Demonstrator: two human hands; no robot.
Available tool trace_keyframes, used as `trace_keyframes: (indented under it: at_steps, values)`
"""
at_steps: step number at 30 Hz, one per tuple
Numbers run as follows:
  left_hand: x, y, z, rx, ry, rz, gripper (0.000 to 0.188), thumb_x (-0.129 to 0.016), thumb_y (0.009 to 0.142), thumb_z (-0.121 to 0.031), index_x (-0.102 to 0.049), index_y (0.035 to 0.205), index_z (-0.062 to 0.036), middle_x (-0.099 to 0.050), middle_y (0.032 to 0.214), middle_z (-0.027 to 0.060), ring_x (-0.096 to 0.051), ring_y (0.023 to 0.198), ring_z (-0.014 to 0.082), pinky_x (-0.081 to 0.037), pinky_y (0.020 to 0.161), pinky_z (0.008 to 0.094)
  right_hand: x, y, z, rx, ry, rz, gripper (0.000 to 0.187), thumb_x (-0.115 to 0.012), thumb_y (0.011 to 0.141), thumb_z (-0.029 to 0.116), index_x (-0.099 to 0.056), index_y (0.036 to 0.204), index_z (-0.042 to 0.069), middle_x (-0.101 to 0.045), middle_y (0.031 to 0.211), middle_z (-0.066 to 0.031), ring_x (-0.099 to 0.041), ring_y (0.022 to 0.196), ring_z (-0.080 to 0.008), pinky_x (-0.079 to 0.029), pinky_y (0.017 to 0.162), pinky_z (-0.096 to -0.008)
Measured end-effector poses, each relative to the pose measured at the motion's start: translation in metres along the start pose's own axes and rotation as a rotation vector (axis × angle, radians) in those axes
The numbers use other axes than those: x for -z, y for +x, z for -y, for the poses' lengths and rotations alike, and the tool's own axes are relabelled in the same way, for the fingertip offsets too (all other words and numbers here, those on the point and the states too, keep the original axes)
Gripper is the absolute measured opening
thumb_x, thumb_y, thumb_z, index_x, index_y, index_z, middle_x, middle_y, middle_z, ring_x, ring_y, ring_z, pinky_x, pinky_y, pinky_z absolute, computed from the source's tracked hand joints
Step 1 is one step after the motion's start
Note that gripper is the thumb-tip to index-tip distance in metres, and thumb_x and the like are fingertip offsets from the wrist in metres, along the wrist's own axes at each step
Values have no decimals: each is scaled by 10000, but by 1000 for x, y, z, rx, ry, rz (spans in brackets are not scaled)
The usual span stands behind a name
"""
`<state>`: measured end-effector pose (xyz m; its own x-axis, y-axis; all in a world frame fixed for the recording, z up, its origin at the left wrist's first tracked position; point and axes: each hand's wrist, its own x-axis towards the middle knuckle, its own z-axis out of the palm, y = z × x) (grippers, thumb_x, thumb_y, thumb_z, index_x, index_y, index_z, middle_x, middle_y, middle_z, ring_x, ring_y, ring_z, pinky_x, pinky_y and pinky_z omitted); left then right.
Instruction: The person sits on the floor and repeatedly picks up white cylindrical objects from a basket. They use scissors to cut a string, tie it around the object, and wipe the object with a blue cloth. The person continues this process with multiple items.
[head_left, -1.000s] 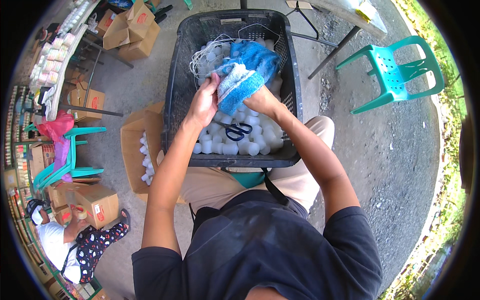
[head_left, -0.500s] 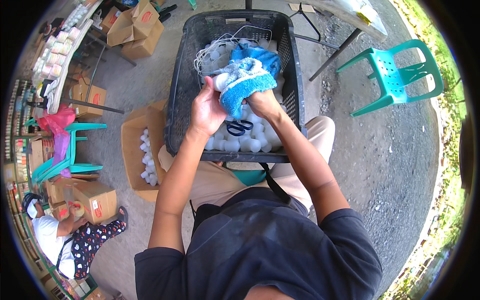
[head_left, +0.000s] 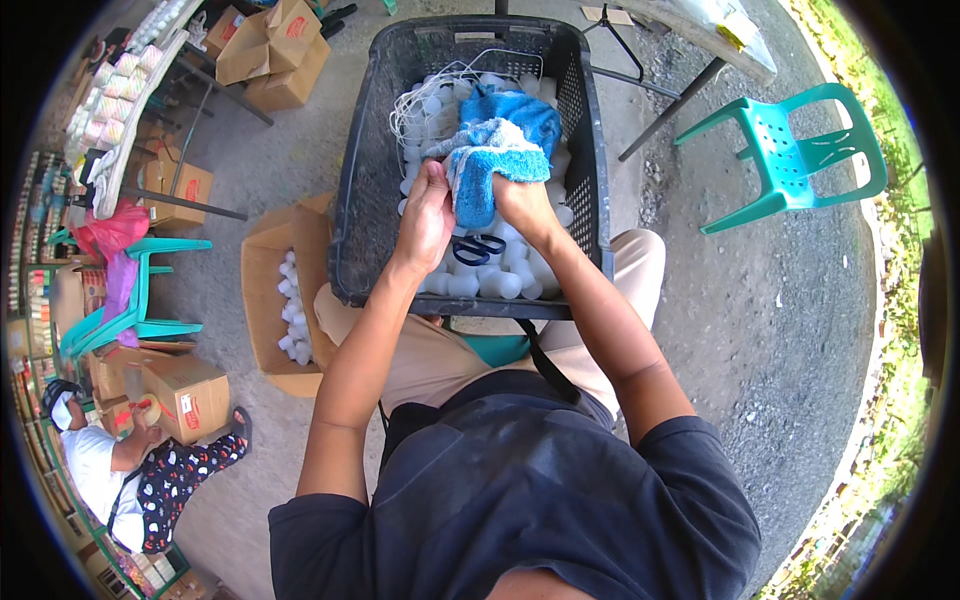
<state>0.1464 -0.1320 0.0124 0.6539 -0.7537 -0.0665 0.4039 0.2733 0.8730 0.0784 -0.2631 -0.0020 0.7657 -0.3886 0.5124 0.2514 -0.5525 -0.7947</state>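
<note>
Two hands gripped one blue towel (head_left: 482, 165) above the black crate (head_left: 362, 180): the left hand (head_left: 425, 215) pinched its left edge, the right hand (head_left: 518, 205) closed under its right side. Beneath it lay white balls (head_left: 492, 283) and blue-handled scissors (head_left: 478, 247). Left of the crate stood an open brown carton (head_left: 268, 255) holding more balls; another carton (head_left: 180, 395) with a red label sat near a seated person (head_left: 95, 470). Since half a second earlier, the towel had drooped lower between the hands.
</note>
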Motion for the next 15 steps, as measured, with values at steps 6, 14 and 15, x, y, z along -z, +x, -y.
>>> trace_keyframes:
  at_steps: [6, 14, 15]
  values:
    - [7, -3, -13, -260, 484, 15, 455, -419, 1002, -440, -469, 1209, -38, -578, 1067, 57, -570, 911, 116, -441, 786, 226, 3, 17, -23, -271, 194, -194, 173, -513, 885, 94, -641, 979, 25, -648, 952, -154, -615, 910, -303, -474, 792, -396]
    - [4, 18, -17, -499, 476, -232, 354, -549, 970, -209, -441, 1247, -17, -580, 1184, 125, -603, 1049, 234, -441, 905, 307, 3, 14, -4, -707, 1207, -16, 440, -619, 919, 214, -488, 1323, 99, -577, 1182, -48, -567, 1070, -168, -491, 913, -362]
    - [-4, 22, -13, -568, 631, -278, 347, -558, 962, -165, -445, 1250, -9, -577, 1196, 128, -593, 1075, 246, -433, 937, 320, -3, 12, -6, -661, 1166, 12, 457, -622, 917, 202, -478, 1335, 89, -573, 1187, -45, -558, 1067, -157, -481, 909, -342]
